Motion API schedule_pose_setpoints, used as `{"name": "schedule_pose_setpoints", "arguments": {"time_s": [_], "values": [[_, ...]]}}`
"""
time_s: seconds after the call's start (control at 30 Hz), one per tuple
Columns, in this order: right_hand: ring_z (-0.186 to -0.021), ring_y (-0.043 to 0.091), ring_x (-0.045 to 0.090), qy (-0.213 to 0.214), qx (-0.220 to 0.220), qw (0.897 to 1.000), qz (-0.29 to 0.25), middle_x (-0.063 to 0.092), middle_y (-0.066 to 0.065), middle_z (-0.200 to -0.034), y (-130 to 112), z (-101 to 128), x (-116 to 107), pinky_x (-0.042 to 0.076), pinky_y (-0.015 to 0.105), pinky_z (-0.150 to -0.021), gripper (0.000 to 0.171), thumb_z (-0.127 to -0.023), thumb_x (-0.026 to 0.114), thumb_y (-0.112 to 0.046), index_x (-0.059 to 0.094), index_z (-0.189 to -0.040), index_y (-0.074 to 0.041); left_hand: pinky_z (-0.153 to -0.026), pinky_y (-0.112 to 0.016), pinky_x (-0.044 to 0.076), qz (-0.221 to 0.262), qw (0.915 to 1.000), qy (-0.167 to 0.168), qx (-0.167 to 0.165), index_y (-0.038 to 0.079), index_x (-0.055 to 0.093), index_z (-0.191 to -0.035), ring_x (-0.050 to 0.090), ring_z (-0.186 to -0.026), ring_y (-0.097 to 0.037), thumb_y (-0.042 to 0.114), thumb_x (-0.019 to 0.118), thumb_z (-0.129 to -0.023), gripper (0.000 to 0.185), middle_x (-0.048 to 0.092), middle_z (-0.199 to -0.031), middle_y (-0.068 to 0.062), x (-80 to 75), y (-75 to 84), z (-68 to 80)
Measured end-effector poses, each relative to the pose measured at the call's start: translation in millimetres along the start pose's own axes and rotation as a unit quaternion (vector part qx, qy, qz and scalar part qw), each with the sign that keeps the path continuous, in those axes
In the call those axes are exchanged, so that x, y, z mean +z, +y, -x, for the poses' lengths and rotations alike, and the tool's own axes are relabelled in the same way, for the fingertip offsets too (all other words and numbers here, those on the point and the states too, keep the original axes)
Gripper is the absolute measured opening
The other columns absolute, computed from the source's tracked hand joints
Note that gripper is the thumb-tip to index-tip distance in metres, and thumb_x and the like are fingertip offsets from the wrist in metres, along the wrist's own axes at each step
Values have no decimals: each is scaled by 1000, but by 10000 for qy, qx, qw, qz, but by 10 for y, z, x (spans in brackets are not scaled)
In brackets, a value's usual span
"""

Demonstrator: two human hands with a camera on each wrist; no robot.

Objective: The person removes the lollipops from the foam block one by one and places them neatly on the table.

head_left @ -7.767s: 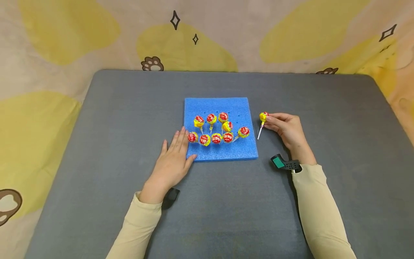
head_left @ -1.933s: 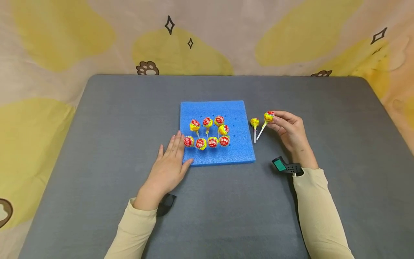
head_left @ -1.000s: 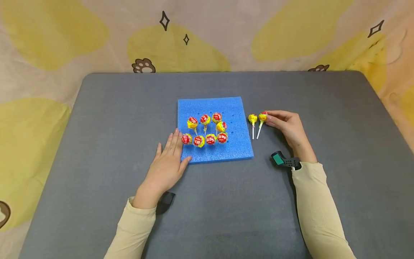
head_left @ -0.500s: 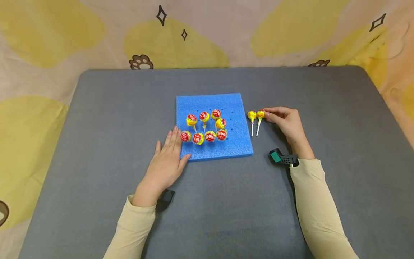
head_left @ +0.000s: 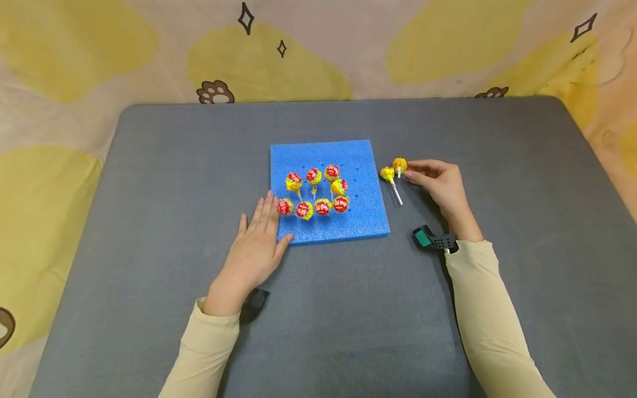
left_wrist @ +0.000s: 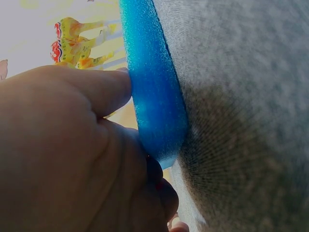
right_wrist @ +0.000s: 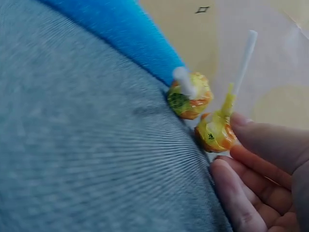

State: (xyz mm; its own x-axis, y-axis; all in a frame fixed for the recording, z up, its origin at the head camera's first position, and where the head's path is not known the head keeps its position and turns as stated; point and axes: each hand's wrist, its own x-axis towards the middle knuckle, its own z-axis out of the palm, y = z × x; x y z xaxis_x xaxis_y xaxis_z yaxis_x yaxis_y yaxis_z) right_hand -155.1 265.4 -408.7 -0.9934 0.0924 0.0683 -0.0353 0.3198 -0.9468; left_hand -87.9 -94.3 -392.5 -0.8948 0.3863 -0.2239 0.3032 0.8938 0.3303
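Lying lollipop (head_left: 387,174) has swung, stick (head_left: 396,194) pointing near-right.

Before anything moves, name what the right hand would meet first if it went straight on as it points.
Past the near lollipop at its fingertips, the right hand would likely meet the far lollipop beside the blue foam block, though depth is unclear.

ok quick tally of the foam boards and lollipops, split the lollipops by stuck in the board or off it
Blue foam board: 1
Standing lollipops, stuck in the board: 8
Off-board lollipops, beside it: 2
Total: 11
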Motion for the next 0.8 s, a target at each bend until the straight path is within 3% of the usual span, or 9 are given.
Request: {"name": "schedule_pose_setpoints", "arguments": {"time_s": [0.3,0.43,0.8], "values": [[-74,2,61,239,-132,9953,929,67,-6,-89,19,-41,63,49,15,-65,34,-83,74,-17,69,-110,2,-111,-55,3,34,10000,9,13,0,2,-150,-4,-143,-29,38,45,-98,77,-6,-157,-13,-12,-8,-4],[-77,2,61,141,-88,9942,1062,68,-5,-91,10,-44,74,45,16,-66,33,-82,75,-18,69,-109,0,-111,-55,3,30,10000,12,3,0,2,-150,-4,-143,-29,38,45,-98,77,-6,-157,-12,-6,-14,-6],[-84,10,61,-169,-7,9998,-113,68,-5,-95,-17,-1,-70,47,16,-72,33,-81,72,0,65,-111,8,-111,-55,3,61,10000,11,31,0,2,-150,-4,-143,-29,38,44,-99,77,-6,-157,-13,-4,-6,-5]]}}
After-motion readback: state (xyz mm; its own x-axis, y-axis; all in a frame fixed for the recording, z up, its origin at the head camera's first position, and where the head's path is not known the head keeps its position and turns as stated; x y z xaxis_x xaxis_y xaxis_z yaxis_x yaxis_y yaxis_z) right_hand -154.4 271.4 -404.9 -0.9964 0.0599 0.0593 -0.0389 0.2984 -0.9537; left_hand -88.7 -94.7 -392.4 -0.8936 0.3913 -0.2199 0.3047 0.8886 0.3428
